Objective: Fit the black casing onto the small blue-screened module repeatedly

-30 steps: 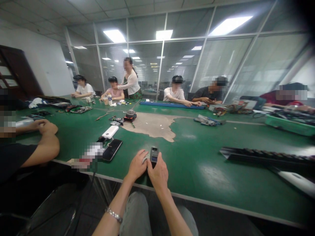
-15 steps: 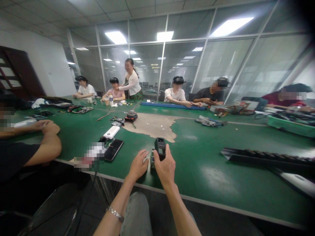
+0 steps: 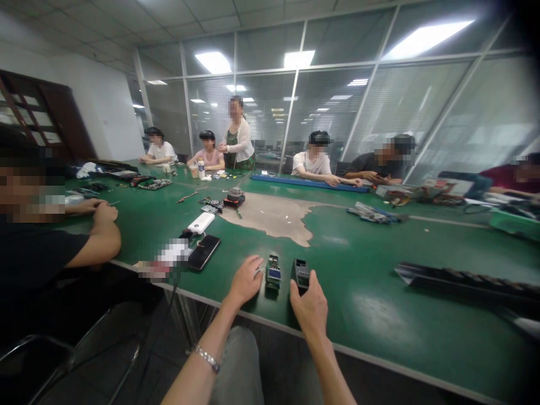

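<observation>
Fingers of the right hand (image 3: 311, 304) were clamped on the black casing (image 3: 301, 271). The circuit board (image 3: 273, 273) lay on the desk (image 3: 354, 264) between casing and left hand (image 3: 246, 281); left fingers' state could not be told.

Black casing (image 3: 301, 271), blue screen (image 3: 274, 274), green tabletop (image 3: 350, 256)

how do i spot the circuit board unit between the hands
Find the near side of the green table, between the left hand and right hand. The small circuit board unit sits there. Its exposed circuitry and blue panel set it apart from the dark housing in the right hand.
</observation>
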Action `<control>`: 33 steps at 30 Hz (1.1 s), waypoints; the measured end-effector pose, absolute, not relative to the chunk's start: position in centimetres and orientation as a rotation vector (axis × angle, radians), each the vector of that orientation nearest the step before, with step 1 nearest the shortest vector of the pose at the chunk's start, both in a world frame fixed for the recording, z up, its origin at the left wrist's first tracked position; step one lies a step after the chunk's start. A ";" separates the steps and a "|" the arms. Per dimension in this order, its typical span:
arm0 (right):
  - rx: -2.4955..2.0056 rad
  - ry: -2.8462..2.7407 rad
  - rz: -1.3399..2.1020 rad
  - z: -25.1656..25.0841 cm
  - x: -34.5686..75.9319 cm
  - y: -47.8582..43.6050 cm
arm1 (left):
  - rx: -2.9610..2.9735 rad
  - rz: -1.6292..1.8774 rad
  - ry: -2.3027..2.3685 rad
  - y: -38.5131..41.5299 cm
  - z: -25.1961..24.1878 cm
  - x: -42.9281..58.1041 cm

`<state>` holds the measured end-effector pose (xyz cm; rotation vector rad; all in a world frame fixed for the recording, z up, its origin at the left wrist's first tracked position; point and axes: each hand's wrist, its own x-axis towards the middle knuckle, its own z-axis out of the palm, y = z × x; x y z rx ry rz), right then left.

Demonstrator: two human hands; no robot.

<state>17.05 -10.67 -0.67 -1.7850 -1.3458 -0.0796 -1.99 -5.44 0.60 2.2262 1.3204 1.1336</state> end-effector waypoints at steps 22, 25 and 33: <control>-1.727 -1.358 -0.016 0.5 17.0 -11.6 | 2.232 1.153 1.291 -5.3 0.2 -2.0; -1.658 -1.301 0.028 2.1 16.1 -11.8 | 2.231 1.159 1.286 -5.2 0.1 -2.0; -1.598 -1.420 0.133 5.0 11.8 -11.0 | 2.191 1.184 1.284 -5.3 0.1 -2.0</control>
